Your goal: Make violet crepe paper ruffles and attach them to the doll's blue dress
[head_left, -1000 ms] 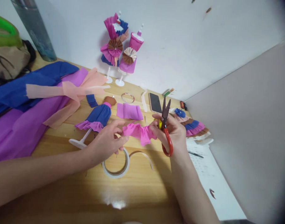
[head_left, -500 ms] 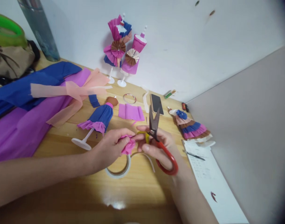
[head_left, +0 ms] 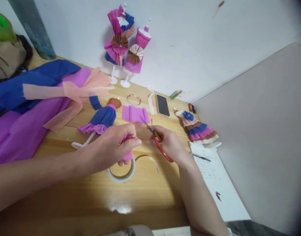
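Note:
My left hand [head_left: 120, 142] is closed round a small piece of pink crepe paper [head_left: 127, 155], most of it hidden by the fingers. In my right hand [head_left: 168, 141] is a pair of scissors [head_left: 163, 149] with red and yellow handles, its blades pointing up and left, toward the left hand but apart from it. Below the left hand a roll of double-sided tape [head_left: 122, 178] lies flat with a loose end curling right. Just beyond the left hand, a small mannequin in a blue and pink paper dress [head_left: 101, 118] lies tilted on the table.
A purple paper piece [head_left: 135, 114], a bangle [head_left: 134, 99] and a phone [head_left: 162, 105] lie farther back. Two dressed mannequins [head_left: 119, 46] stand by the wall. Long crepe sheets [head_left: 29, 131] cover the left; a layered dress [head_left: 198, 129] and a written sheet [head_left: 214, 177] lie right.
My right hand has turned the scissors from upright to slanting left, and their blades are closer together. My left hand has curled tighter round the pink paper. The view has shifted slightly.

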A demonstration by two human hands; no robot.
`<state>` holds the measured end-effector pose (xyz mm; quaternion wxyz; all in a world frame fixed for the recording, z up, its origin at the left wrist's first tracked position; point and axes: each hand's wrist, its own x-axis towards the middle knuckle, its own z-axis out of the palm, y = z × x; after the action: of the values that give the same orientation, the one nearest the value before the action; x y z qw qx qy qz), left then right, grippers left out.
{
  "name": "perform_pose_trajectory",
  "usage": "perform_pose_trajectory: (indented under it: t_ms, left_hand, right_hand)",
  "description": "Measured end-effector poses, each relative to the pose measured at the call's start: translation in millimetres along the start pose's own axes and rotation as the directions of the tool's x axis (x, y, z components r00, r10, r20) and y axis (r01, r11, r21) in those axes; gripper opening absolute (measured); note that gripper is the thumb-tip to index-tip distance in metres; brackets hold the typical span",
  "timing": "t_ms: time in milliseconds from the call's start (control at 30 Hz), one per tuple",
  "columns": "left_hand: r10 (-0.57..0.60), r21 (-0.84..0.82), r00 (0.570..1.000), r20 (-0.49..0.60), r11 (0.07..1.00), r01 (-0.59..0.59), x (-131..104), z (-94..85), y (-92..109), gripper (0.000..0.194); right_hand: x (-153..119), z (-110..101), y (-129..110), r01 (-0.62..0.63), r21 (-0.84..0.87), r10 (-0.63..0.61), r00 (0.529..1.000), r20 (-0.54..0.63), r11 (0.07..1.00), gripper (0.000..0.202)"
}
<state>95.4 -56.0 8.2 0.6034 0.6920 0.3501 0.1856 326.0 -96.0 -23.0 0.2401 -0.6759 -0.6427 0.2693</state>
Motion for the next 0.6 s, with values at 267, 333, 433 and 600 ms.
perform_pose_trajectory:
  t_ms: [267, 333, 433, 600]
  left_hand:
    - [0.233, 0.220, 0.967, 0.100, 0.943, -0.250, -1, 6.6, -11, 0.029]
    - [0.169, 0.187, 0.972, 0.162, 0.962, -0.198, -2, 7.6, -10, 0.020]
    - [0.046, 0.102, 0.970, 0.237, 0.992, -0.072, -5, 9.4, -9, 0.015]
    - [0.090, 0.006, 0.987, 0.136, 0.996, -0.092, -4, 11.8, -13, 0.024]
  right_hand:
    - [3, 4, 18, 0.163, -0.292, -0.062, 0.943, 0.328, 0.942, 0.056]
    - [3, 5, 15, 0.184, -0.417, -0.046, 0.946, 0.320, 0.890, 0.057]
    - [5, 9, 9, 0.239, -0.630, -0.053, 0.953, 0.299, 0.739, 0.060]
    - [0, 15, 3, 0.252, -0.768, -0.064, 0.962, 0.267, 0.588, 0.051]
